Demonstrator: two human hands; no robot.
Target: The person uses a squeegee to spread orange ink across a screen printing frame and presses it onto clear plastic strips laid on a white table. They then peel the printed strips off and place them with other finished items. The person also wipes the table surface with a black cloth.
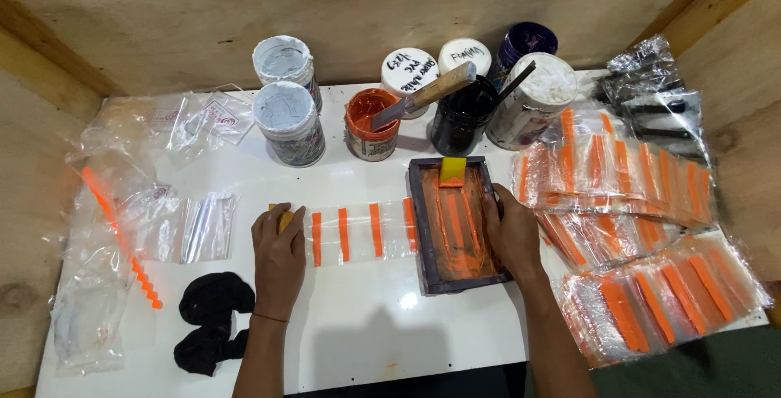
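My left hand [278, 253] presses flat on the left end of a clear plastic strip [358, 233] printed with several orange bars, over a small yellow-orange piece. My right hand [512, 234] grips the right side of a small dark screen-printing frame [453, 227] smeared with orange ink. The frame lies on the strip's right end. A yellow squeegee [452, 171] rests at the frame's far end.
Several ink tubs stand at the back, among them an orange one [372, 124] holding a wooden-handled knife [427, 94] and a black one [460, 117]. Printed orange bags [643, 227] are piled at the right, clear bags [146, 203] at the left. A black rag [211, 317] lies front left.
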